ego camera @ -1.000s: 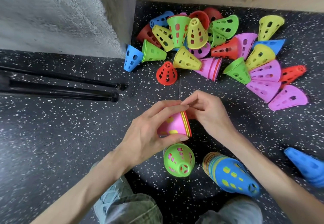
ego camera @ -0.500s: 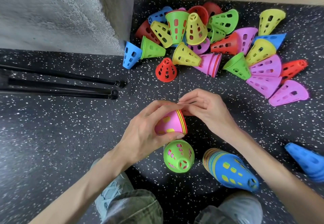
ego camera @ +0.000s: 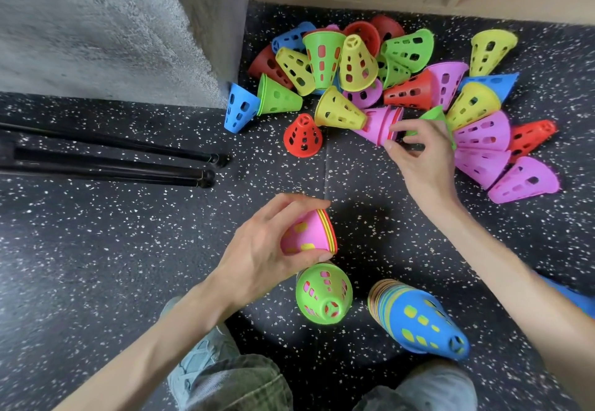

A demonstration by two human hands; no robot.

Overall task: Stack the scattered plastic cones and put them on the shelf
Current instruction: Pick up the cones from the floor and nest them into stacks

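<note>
Your left hand (ego camera: 257, 249) grips a pink stack (ego camera: 307, 233); your right hand (ego camera: 421, 150) pinches the rim of pink cones (ego camera: 378, 124) just beyond its fingertips

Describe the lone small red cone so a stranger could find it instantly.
Start at the grey concrete pillar and the heap of cones right of it. At the heap's near edge, a red cone stands upright on the speckled floor. Unlike the other reds, it touches nothing.
</note>
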